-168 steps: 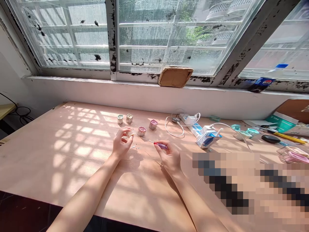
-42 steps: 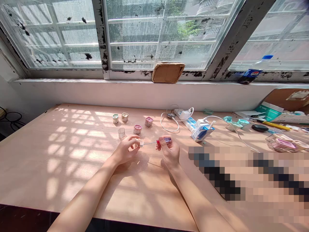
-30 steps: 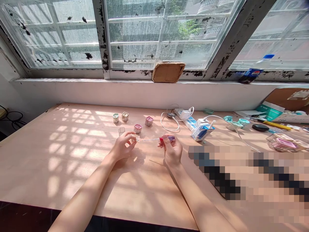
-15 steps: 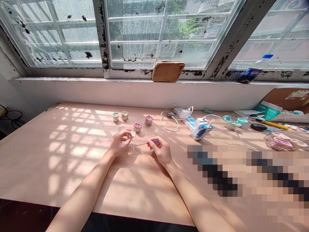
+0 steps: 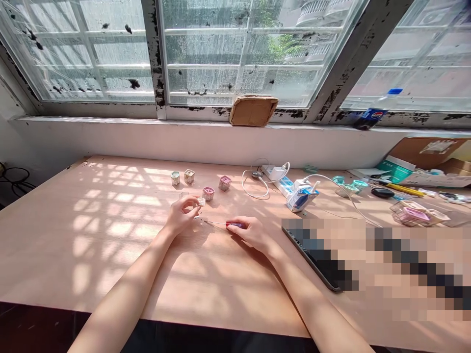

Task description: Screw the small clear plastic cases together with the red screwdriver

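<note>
My left hand is closed in a pinch on a small pale, clear-looking piece; its exact kind is too small to make out. My right hand has its fingers around the handle of a small screwdriver, red and blue with a thin metal shaft. The shaft points left, its tip apart from the piece and just above the tabletop or on it. Tiny bits lie beside the left fingertips. Beyond the hands stand two pink-topped small pots, a green-topped one and a cream-topped one.
A power strip with white cables and a blue-and-white carton stand right of centre. Farther right are green cups, pink and cream cups, a yellow pen-like tool and a dark, partly blurred phone-like slab.
My right hand has drawn slightly right and down, and the screwdriver now lies at a different angle, its tip lower than its handle no longer. My left hand keeps its pinch.
</note>
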A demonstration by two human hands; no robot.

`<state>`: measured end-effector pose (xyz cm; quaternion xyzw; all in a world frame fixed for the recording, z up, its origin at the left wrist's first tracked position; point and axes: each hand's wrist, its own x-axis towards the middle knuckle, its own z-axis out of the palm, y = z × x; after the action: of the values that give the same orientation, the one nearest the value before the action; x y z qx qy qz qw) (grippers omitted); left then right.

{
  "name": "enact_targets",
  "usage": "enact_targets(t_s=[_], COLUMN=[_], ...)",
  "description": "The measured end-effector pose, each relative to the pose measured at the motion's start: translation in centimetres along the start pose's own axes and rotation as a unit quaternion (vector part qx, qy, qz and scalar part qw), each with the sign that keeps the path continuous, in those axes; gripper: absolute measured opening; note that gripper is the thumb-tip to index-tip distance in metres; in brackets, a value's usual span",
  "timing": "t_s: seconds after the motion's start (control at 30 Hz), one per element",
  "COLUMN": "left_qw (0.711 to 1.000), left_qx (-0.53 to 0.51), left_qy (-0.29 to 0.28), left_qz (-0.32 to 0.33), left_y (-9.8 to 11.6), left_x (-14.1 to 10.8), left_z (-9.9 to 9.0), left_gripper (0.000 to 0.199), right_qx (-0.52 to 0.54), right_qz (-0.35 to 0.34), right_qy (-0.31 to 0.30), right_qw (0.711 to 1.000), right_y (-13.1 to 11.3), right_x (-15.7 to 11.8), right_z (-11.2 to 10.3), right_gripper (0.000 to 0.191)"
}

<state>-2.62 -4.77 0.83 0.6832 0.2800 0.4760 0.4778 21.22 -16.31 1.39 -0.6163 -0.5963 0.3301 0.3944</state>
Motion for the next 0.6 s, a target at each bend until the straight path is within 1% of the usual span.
enact_targets(t_s=[0.07, 0.13, 0.23, 0.4, 0.6], left_qw=[1.000, 1.000, 0.999, 0.996, 0.991], left_qx=[0.002, 0.003, 0.005, 0.015, 0.017], left_qy=[-0.007, -0.016, -0.032, -0.064, -0.088], left_qz=[-0.003, -0.013, -0.029, -0.060, -0.097], left_y=[-0.1, 0.0, 0.4, 1.2, 1.4], left_x=[-0.1, -0.2, -0.4, -0.5, -0.6], left_z=[0.0, 0.0, 0.0, 0.1, 0.0], left_gripper=[0.024, 0.025, 0.026, 0.031, 0.035], right_qx=[-0.052, -0.080, -0.112, -0.147, -0.146], right_qz=[-0.044, -0.082, -0.119, -0.141, -0.133], right_qy=[0.005, 0.023, 0.041, 0.054, 0.072], right_qw=[0.998, 0.993, 0.986, 0.978, 0.978], right_y=[0.0, 0.2, 0.5, 0.5, 0.2], right_x=[-0.6, -1.0, -1.2, -1.2, -1.2], right_z=[0.2, 0.5, 1.4, 2.2, 2.3], right_gripper=[0.023, 0.021, 0.018, 0.016, 0.014])
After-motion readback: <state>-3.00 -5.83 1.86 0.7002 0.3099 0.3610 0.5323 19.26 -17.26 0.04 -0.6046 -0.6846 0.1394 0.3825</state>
